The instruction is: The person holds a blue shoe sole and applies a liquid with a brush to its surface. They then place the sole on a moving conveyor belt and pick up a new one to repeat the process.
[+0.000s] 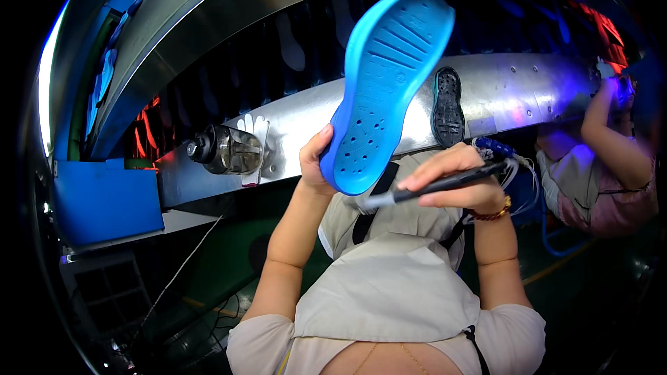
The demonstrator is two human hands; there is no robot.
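A bright blue shoe sole (379, 97) is held up in front of me, toe end up and away, its face marked with grooves and small holes. My left hand (318, 160) grips it by the heel, with the thumb along the left edge. Right of the heel, my right hand (462, 179) is closed around a black pen-shaped tool (445, 184). The tool's pale grey tip points left, close below the heel; motion blurs it, so I cannot tell whether it touches the sole.
On the metal ledge (306, 107) lie a black sole (448, 107), a dark-capped bottle (233, 149) and a white glove (257, 132). Dark soles line the space behind. A blue box (104, 201) stands left. Blue-and-white cables (511, 156) hang near my right wrist; another person (601, 167) works at right.
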